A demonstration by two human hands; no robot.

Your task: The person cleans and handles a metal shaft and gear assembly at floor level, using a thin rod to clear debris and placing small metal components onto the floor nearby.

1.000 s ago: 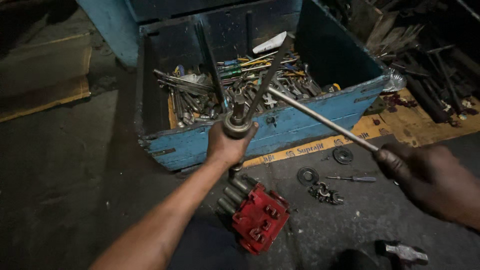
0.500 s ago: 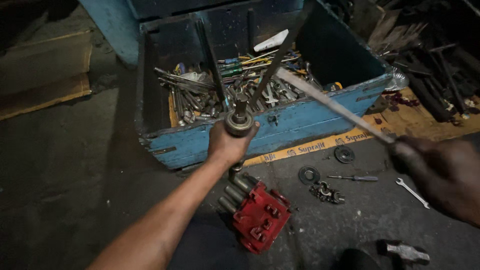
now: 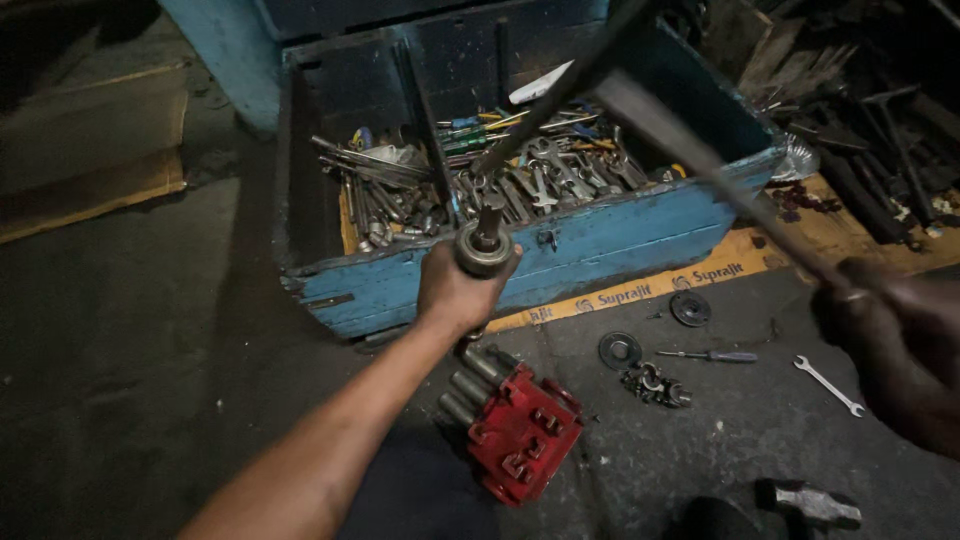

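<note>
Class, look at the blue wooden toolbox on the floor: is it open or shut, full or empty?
Open and well filled. The blue toolbox shows no lid over it, and spanners and screwdrivers lie heaped inside, plainly visible from above.

Dim, uneven light leaves corners black; the right hand (image 3: 900,340) and rod (image 3: 700,165) seem motion-blurred.

One blue toolbox (image 3: 640,240), one red valve block (image 3: 522,433), two round discs (image 3: 620,350), one hammer (image 3: 808,503).
</note>
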